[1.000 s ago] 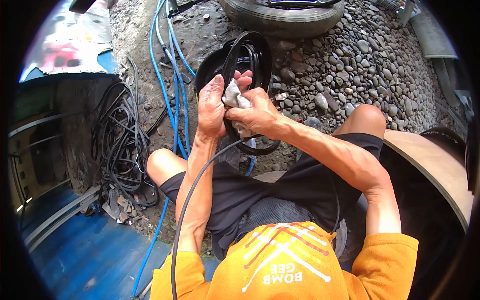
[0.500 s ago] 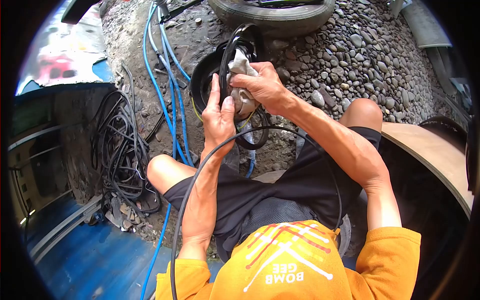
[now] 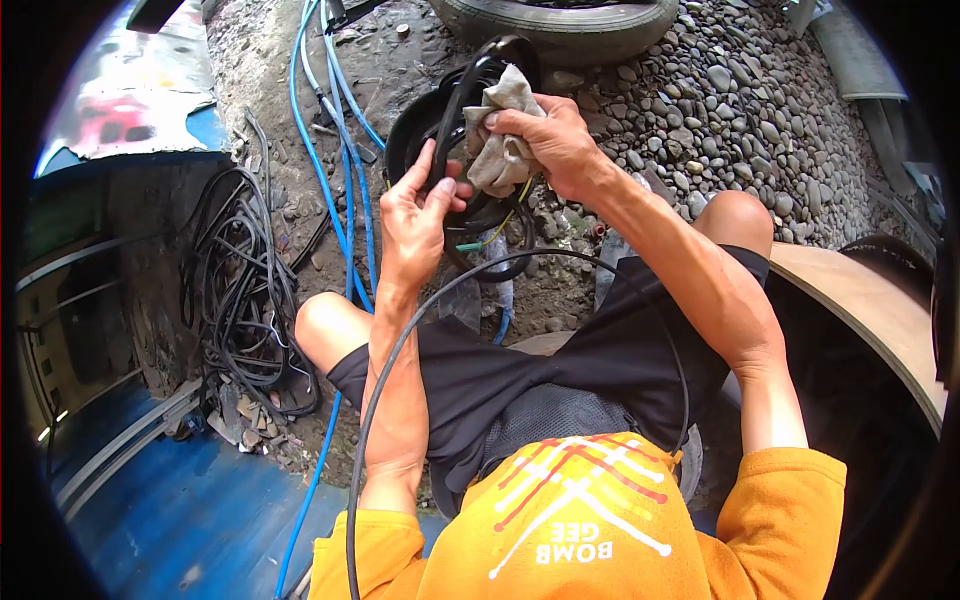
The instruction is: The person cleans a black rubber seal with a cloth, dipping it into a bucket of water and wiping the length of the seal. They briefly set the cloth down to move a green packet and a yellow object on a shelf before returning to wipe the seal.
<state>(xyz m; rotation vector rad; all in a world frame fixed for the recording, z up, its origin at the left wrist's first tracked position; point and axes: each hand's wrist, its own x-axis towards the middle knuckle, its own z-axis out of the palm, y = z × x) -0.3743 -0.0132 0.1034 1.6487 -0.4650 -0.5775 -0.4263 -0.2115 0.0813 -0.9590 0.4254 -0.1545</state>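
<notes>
A glossy black curved loop [image 3: 457, 105], possibly thick cable or tubing, stands in front of my knees. My left hand [image 3: 412, 222] grips its near left side between thumb and fingers. A crumpled, stained beige rag [image 3: 500, 155] is pinched in my right hand [image 3: 562, 145], close beside the right of the loop. Behind the loop sits a round black pan-like piece [image 3: 402, 135], partly hidden by my hands. A yellow-green wire [image 3: 500, 228] and a lower black ring [image 3: 525, 262] show beneath the rag.
A tire [image 3: 570, 32] lies at the far side, with grey pebbles [image 3: 720, 110] to its right. Blue hoses [image 3: 330, 215] run along the left, beside a tangle of black cable [image 3: 240, 290]. A thin black cable [image 3: 400, 335] arcs across my lap. A curved wooden panel [image 3: 860, 305] stands right.
My right hand and the rag have shifted right, a little off the loop. My left hand has moved slightly left and its fingers have curled round the loop.
</notes>
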